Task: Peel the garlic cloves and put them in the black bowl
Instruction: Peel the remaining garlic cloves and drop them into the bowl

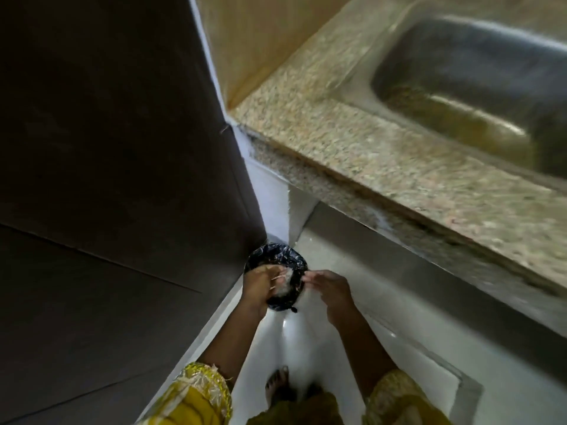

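Head camera is looking down on a person who is standing at the corner of a granite counter (383, 154), with a steel sink (478, 75) lying at two o'clock and a dark panel (107, 118) filling nine o'clock. At six o'clock, low near the floor, both hands are hovering over a bin (276, 256) lined with crinkled black plastic. The left hand (259, 288) is curling its fingers round a clump of pale papery garlic skins (283, 286), which is hanging over the bin's mouth. The right hand (329, 289), at the clump's three o'clock, is reaching in with fingers loosely extended and gripping nothing that can be made out, its tips just beside the skins. The step in hand is probably the shedding of peel waste. Such skins are likely being light and clingy, so the person is best off holding both hands low inside the rim, brushing the left palm clean with the right fingertips, and checking that no clove is going down with the scraps. Neither the garlic cloves nor the black bowl are showing here.
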